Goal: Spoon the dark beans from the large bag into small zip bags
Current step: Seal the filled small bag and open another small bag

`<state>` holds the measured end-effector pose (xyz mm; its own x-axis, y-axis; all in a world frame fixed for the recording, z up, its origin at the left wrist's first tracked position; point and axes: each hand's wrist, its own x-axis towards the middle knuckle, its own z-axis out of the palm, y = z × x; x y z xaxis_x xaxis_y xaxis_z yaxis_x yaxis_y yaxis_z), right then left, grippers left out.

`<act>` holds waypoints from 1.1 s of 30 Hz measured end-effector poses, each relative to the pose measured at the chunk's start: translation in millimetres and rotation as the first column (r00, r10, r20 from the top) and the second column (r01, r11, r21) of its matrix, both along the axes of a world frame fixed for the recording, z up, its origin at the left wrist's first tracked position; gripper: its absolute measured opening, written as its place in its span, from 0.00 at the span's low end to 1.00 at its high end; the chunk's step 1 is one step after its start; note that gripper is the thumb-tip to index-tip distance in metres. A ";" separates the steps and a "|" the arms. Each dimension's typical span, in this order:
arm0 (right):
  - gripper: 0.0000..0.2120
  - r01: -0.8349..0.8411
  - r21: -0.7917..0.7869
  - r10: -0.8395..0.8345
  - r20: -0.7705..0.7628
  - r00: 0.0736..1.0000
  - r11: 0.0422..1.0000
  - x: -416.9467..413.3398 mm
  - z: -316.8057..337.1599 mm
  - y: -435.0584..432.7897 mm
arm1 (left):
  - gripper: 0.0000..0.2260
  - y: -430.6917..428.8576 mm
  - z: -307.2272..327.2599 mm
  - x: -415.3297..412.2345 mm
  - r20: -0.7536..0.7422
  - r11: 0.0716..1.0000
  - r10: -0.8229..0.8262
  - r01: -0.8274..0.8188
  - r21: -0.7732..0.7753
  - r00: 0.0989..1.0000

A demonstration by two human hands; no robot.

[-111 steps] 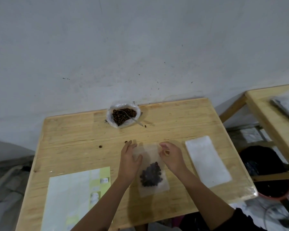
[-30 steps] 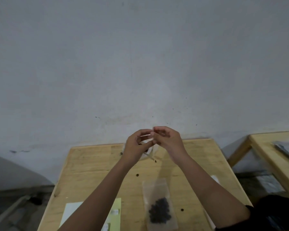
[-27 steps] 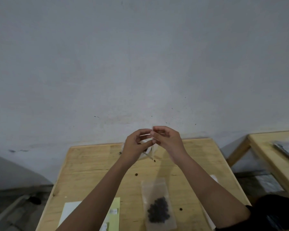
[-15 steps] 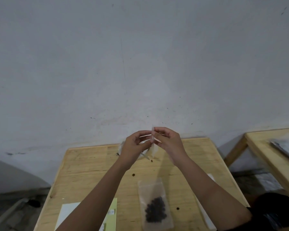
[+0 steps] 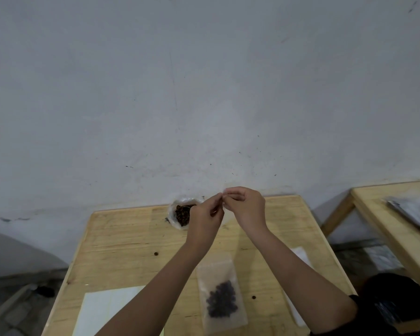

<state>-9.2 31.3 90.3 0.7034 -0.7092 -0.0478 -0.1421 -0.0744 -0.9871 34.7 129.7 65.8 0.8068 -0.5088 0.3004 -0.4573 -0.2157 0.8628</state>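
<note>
The large bag (image 5: pixel 174 214) of dark beans sits open at the far edge of the wooden table (image 5: pixel 121 241), partly behind my left hand (image 5: pixel 205 214). My left hand and my right hand (image 5: pixel 245 206) are raised above the table, their fingertips pinched together on the top edge of an empty, nearly see-through small zip bag (image 5: pixel 224 213). A filled small zip bag (image 5: pixel 220 297) with a clump of dark beans lies flat near me between my forearms. The spoon is hidden.
Two loose beans (image 5: pixel 156 253) (image 5: pixel 253 297) lie on the wood. A white paper sheet (image 5: pixel 107 309) is at the near left. A stack of empty bags (image 5: pixel 300 254) shows behind my right arm. A second table (image 5: pixel 386 229) with dark packets (image 5: pixel 415 212) stands right.
My hands left the filled bag lying on the table and rose with an empty bag pinched between them. Over the last second they shifted slightly right, uncovering the large bag.
</note>
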 end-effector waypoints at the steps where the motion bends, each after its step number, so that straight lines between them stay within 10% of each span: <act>1: 0.06 0.005 0.019 -0.004 -0.007 1.000 1.000 -0.3 -0.3 -0.8 | 0.14 0.7 -0.2 0.2 0.004 1.000 0.000 0.000 0.006 1.000; 11: 0.08 -0.002 0.162 0.013 -0.064 0.998 0.987 -2.2 -1.3 -11.4 | 0.05 8.1 -7.0 21.0 0.048 0.990 0.008 -0.014 0.140 0.999; 33: 0.13 -0.098 -0.165 0.048 -0.280 0.959 0.981 -5.2 -6.5 -12.3 | 0.09 5.1 -0.2 30.7 -0.076 0.983 0.145 -0.135 0.123 0.987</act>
